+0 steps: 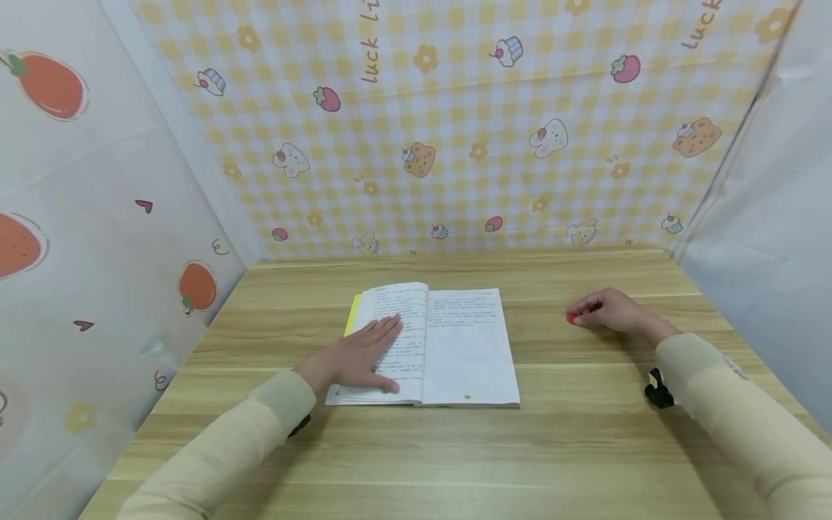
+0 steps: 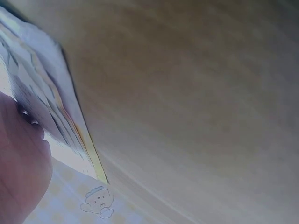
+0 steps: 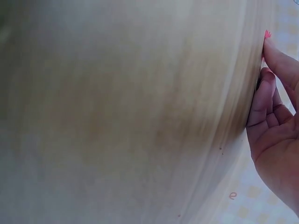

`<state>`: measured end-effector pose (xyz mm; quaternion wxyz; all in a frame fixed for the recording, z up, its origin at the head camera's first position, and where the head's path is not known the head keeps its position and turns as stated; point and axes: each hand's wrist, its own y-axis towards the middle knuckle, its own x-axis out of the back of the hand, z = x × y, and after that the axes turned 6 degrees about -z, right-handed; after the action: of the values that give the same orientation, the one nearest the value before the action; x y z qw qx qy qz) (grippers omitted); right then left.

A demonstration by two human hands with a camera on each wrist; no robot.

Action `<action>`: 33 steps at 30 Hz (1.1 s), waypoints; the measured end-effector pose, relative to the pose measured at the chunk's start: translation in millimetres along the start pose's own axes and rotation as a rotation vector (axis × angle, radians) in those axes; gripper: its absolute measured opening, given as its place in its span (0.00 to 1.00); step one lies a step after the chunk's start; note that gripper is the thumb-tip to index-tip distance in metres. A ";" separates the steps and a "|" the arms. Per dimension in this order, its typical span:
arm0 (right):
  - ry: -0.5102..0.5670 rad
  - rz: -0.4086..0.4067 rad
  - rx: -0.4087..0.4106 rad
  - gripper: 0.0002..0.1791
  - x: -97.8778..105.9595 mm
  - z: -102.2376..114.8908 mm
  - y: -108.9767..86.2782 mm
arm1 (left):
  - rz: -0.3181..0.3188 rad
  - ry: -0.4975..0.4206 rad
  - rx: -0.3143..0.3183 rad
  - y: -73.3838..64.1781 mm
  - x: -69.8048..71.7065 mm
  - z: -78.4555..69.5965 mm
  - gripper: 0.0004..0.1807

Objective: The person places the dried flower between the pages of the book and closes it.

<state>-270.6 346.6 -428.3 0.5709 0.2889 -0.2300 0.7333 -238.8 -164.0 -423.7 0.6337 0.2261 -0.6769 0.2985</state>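
Note:
An open book (image 1: 468, 361) with printed pages lies near the middle of the table, a yellow edge showing at its left side. My left hand (image 1: 364, 354) rests on the left page, fingers straight and thumb spread toward the page's lower part. Well to the right of the book, my right hand (image 1: 611, 310) pinches a small red object (image 1: 571, 318) between thumb and fingers, low over the wood. In the right wrist view only a jagged red bit (image 3: 267, 34) of it shows past the thumb; its kind is hidden by the fingers.
The wooden table (image 1: 546, 448) runs back to a yellow checked cloth (image 1: 455, 144) with cartoon prints. A white cloth with fruit prints (image 1: 97, 238) hangs on the left, a plain white one (image 1: 773, 180) on the right. Black bands sit at both wrists.

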 end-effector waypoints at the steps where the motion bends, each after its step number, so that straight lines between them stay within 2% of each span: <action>1: 0.001 0.000 -0.003 0.14 -0.2 -0.1 0.1 | -0.001 0.000 -0.002 -0.1 0.0 0.0 0.65; 15: 0.027 0.031 -0.052 0.10 2.0 8.5 -1.3 | 0.002 -0.007 0.000 -0.4 -0.2 -0.2 0.65; 20: 0.058 0.043 -0.059 0.11 2.1 11.7 -2.4 | -0.002 -0.009 -0.005 0.0 -1.3 0.6 0.65; 23: 0.117 0.055 -0.092 0.13 1.1 14.7 -1.3 | -0.005 -0.004 -0.008 0.7 -2.4 1.6 0.65; 28: 0.279 0.086 -0.153 0.16 -4.9 23.4 4.4 | -0.009 0.001 -0.014 1.1 -3.9 3.3 0.65; 33: 0.386 0.111 -0.153 0.15 -16.4 38.2 9.8 | -0.017 -0.015 -0.014 0.4 -2.5 2.9 0.65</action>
<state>-271.0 307.2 -411.9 0.5833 0.0858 -0.1871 0.7857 -241.0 -165.9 -426.3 0.6326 0.2296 -0.6819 0.2865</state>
